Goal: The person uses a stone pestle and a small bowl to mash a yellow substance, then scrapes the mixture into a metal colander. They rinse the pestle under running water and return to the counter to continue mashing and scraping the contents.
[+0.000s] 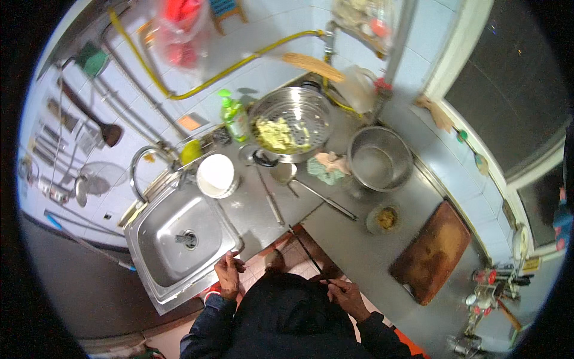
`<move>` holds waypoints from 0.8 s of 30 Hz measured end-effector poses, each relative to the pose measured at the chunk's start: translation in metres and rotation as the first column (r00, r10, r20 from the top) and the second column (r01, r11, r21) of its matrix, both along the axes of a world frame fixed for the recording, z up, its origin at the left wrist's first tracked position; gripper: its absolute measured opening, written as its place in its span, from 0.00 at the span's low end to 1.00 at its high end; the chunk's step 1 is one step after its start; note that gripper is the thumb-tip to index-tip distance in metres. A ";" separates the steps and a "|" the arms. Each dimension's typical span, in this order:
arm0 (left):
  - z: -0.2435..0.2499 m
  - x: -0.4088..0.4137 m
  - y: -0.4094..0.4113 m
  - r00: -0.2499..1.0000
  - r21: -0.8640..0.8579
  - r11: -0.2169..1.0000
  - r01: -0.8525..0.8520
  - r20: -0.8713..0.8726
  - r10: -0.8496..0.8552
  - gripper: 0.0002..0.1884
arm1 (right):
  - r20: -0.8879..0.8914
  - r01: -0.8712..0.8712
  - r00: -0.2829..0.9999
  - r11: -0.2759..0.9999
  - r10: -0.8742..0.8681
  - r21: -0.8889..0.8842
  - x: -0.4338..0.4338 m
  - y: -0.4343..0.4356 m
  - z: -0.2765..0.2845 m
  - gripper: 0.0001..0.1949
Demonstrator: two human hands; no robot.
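My right hand point(344, 294) is closed on one end of a thin dark stick point(307, 251), which points away from me over the gap at the counter's inner corner. My left hand point(228, 273) is by the front edge of the steel sink point(188, 242), fingers partly curled, with nothing plainly in it. Beyond my hands a ladle point(332, 203) and a long-handled utensil point(270, 197) lie on the counter. A steel steamer pot point(291, 101) with holes in its base holds pale chopped vegetables point(278, 134).
A steel pot point(380, 158), folded cloths point(329, 168), a small bowl point(382, 219) with brown contents and a brown cutting board point(432, 253) stand to the right. White bowls point(217, 175), a green soap bottle point(233, 116) and the faucet point(136, 175) are near the sink.
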State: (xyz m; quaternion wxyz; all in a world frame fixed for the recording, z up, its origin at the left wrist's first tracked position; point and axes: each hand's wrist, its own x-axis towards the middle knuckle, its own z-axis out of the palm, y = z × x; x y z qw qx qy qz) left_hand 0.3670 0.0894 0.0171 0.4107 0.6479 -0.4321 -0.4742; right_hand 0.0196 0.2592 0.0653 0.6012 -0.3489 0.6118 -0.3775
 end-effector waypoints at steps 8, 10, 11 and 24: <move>-0.023 0.158 -0.088 0.950 -0.059 0.953 -0.297 -0.122 0.288 0.11 | -0.119 -0.336 0.935 0.942 0.334 0.000 0.114 -0.066 -0.011 0.24; -0.012 0.201 -0.123 0.948 -0.090 0.954 -0.287 -0.170 0.270 0.11 | -0.041 -0.308 0.950 0.950 0.310 0.048 0.155 -0.085 -0.010 0.24; -0.010 0.220 -0.145 0.949 -0.079 0.962 -0.261 -0.202 0.241 0.13 | -0.014 -0.289 0.957 0.954 0.291 0.076 0.173 -0.097 -0.007 0.24; -0.016 0.275 -0.316 0.939 -0.233 0.910 0.342 0.112 -0.324 0.19 | -0.231 -0.137 0.961 0.986 0.156 0.096 0.272 -0.168 0.019 0.19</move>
